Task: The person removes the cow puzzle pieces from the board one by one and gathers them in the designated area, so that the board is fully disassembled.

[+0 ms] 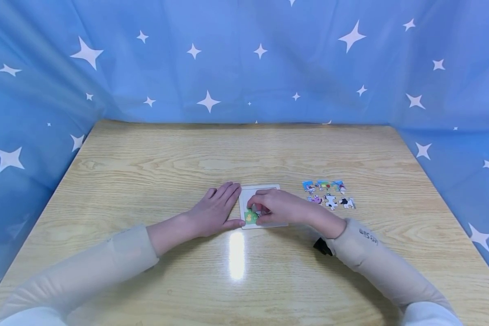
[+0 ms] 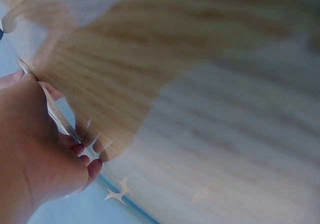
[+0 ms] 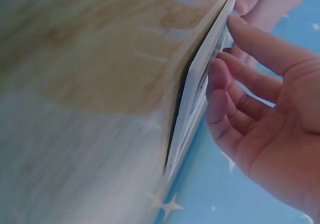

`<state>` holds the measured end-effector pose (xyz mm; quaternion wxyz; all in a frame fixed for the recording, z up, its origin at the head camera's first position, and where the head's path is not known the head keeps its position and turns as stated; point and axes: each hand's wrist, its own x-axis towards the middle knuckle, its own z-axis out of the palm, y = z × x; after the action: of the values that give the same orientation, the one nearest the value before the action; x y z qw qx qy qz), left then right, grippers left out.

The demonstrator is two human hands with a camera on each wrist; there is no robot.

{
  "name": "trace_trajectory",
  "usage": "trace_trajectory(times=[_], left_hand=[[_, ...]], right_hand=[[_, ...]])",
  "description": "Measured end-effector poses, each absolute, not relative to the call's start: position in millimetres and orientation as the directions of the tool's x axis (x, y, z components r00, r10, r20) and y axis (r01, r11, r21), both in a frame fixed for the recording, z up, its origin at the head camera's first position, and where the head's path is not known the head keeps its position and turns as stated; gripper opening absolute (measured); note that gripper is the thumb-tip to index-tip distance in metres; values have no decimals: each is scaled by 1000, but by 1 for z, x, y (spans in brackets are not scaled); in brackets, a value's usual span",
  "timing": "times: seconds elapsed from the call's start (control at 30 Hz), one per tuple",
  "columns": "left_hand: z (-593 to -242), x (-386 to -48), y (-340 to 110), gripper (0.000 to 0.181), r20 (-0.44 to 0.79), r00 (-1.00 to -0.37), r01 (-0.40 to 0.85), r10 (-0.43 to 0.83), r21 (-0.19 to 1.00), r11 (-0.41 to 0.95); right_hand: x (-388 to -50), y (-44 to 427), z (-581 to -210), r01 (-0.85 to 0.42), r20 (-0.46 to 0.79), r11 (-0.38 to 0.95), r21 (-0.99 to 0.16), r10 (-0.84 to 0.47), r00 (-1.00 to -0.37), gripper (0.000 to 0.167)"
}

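A small white-bordered puzzle board [image 1: 260, 186] lies on the table. In it a green puzzle piece [image 1: 250, 217] with a yellow figure shows at the lower left. My left hand [image 1: 216, 210] rests flat by the board's left edge, fingers straight, thumb at the lower left corner. Over the board, my right hand [image 1: 279, 206] has its thumb and forefinger bent down around a puzzle piece, which they mostly hide. The right wrist view shows the board [image 3: 192, 83] from its edge, with the right hand's fingertips [image 3: 221, 66] at its surface.
Right of the board lie several loose puzzle pieces [image 1: 331, 201] in two rough rows, some with a cow-like black and white pattern. A black object [image 1: 323, 246] shows under the right sleeve. Behind the wooden table [image 1: 187, 154] hangs a blue star-patterned curtain [image 1: 228, 68].
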<state>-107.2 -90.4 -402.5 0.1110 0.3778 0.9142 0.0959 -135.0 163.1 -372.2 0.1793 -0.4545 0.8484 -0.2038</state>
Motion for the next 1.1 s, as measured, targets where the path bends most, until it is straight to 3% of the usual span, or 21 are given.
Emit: trace_trajectory(times=[0.63, 1.1], left_hand=[[-406, -109, -90, 92, -129, -688, 678, 714, 236, 696], [-404, -108, -90, 92, -129, -691, 672, 711, 248, 698]], right_hand=[[-134, 155, -369, -658, -189, 563, -500, -813, -551, 35], [-133, 155, -370, -665, -117, 521, -534, -825, -553, 37]])
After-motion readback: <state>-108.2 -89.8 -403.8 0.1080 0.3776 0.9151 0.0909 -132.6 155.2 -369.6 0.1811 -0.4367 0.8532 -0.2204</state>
